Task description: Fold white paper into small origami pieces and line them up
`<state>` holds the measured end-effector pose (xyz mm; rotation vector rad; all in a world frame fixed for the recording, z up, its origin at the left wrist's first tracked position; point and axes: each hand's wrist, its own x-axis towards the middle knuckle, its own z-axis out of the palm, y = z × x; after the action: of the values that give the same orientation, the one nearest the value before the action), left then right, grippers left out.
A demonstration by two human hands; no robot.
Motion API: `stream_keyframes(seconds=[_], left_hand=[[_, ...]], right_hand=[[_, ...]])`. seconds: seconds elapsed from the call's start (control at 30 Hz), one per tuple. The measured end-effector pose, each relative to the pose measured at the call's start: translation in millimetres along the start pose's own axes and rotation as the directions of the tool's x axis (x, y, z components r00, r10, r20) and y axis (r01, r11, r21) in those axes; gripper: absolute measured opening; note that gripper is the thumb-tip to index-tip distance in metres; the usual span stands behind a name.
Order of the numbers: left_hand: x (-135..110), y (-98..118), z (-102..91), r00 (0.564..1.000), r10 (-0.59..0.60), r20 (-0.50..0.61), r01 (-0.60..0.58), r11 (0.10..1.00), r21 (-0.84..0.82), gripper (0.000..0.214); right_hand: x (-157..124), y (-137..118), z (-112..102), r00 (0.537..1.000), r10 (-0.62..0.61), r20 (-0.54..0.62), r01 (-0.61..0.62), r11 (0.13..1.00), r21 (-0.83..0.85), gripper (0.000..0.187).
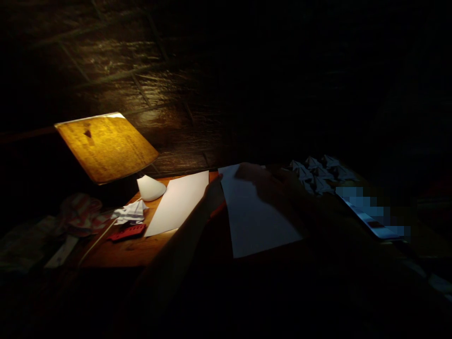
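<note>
A white sheet of paper is in front of me, dim and partly in shadow. My left hand grips its upper left edge, with the thumb at the margin. Over the top of the same sheet is my right hand, its fingers curled at the upper edge; darkness hides most of their detail. Whether the sheet rests on the table or is lifted, I cannot tell. Another white sheet lies left of my left forearm, brightly lit.
A lit lamp with a yellow shade and white base stands left on the wooden table. Nearby are a folded paper piece and a red object. Several folded paper shapes and a glowing screen are at right.
</note>
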<state>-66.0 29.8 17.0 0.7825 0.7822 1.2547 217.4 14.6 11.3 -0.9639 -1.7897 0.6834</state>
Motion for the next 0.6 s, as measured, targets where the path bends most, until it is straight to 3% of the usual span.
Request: stream_keyframes(seconds=[0.2, 0.4, 0.6], left_hand=[[-5.5, 5.8, 0.6, 0.993, 0.097, -0.065, -0.101, 0.993, -0.067, 0.012], [-13.5, 11.3, 8.4, 0.986, 0.111, 0.125, -0.099, 0.99, -0.101, 0.029], [-8.9, 6.2, 9.2, 0.991, 0.105, 0.081, -0.099, 0.992, -0.076, 0.032]], right_hand=[[-6.9, -17.0, 10.9, 0.979, -0.134, 0.155, 0.115, 0.985, 0.128, 0.045], [-7.0, -10.2, 18.5, 0.937, -0.189, 0.295, 0.154, 0.979, 0.137, 0.024], [-10.6, -0.4, 25.3, 0.911, -0.18, 0.37, 0.135, 0.98, 0.143, 0.045]])
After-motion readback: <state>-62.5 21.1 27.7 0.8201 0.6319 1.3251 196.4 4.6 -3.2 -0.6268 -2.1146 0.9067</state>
